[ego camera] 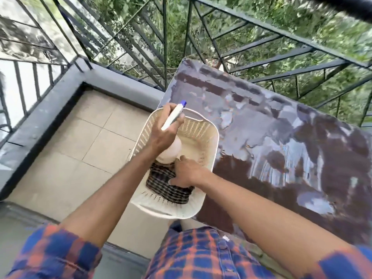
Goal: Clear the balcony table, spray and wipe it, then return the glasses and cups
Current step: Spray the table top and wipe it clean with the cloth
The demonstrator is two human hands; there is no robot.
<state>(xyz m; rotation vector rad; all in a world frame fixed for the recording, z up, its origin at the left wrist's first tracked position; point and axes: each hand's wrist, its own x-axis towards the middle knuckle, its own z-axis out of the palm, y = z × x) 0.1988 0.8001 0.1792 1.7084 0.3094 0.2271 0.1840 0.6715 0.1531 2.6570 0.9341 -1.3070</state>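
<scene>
Plaid sleeves [50, 252] lead forward. The left hand [164, 133] grips a white spray bottle with a blue nozzle [173, 116] over a cream perforated plastic basket [203, 129]. The right hand [186, 174] curls its fingers into a dark checked cloth [167, 190] inside the basket, at the edge of a rusty, peeling blue-grey bench [281, 137].
</scene>
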